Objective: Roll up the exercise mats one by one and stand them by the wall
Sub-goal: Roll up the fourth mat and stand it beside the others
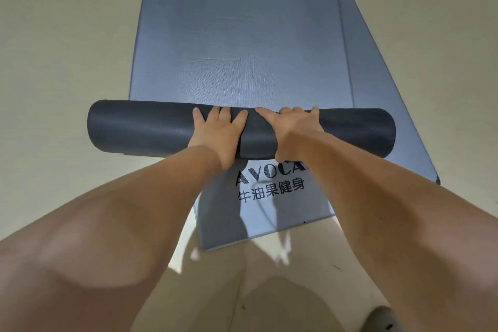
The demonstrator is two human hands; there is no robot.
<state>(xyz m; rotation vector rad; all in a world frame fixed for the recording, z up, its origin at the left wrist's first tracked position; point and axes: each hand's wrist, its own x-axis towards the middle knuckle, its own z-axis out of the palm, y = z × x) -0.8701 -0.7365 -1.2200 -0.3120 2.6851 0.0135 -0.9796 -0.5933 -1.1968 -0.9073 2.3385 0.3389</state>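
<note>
A dark grey mat roll (151,128) lies crosswise on the floor, about a third of the way up its own blue-grey mat (237,35), whose flat part stretches away from me. My left hand (218,133) presses on top of the roll near its middle with fingers spread. My right hand (292,129) sits beside it, fingers bent over the roll's far side. A second blue-grey mat (272,213) with black printed lettering lies flat underneath, skewed to the right.
Beige floor (67,35) surrounds the mats on both sides. The lower mat's right edge (382,83) sticks out past the upper one. A dark object (382,318) shows at the bottom right corner, near my feet.
</note>
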